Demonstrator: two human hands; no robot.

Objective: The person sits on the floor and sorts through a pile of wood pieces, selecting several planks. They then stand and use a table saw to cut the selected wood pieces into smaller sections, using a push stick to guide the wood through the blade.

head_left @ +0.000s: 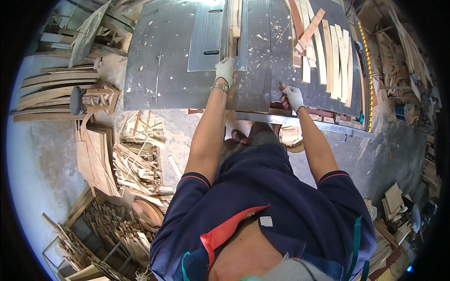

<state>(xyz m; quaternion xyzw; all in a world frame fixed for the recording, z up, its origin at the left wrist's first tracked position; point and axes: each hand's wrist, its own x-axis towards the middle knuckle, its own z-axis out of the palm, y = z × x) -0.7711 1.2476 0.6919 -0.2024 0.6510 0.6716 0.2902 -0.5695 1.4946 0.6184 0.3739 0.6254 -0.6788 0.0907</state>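
Head view, looking down over our own shoulders at a metal saw table (164,70). We see both forearms reaching to its near edge.

Left hand (225,70), gloved: fingers closed around the near end of a narrow wooden strip (234,33) that runs away from us along the middle of the table, beside a lighter inset plate (206,37). The strip stands on its edge; its far end leaves the picture at the top.

Right hand (294,97), gloved: it rests at the table's near edge, right of the strip and well apart from the left hand. We cannot tell whether its fingers grip anything or just press on the surface.

Edges and room: the left part of the table is bare sheet metal with scattered chips, open from the strip to the left edge. The right part is crowded by a row of cut slats (328,56) lying side by side, reaching almost to the right edge, where a yellow-marked rail (368,84) runs. A metal bar (304,122) sits just below the near edge, under the right wrist.

Floor: offcut piles (136,159) near left, stacked boards (47,89) far left, more scrap (393,201) near right. A bare concrete lane lies between the left piles and our legs.
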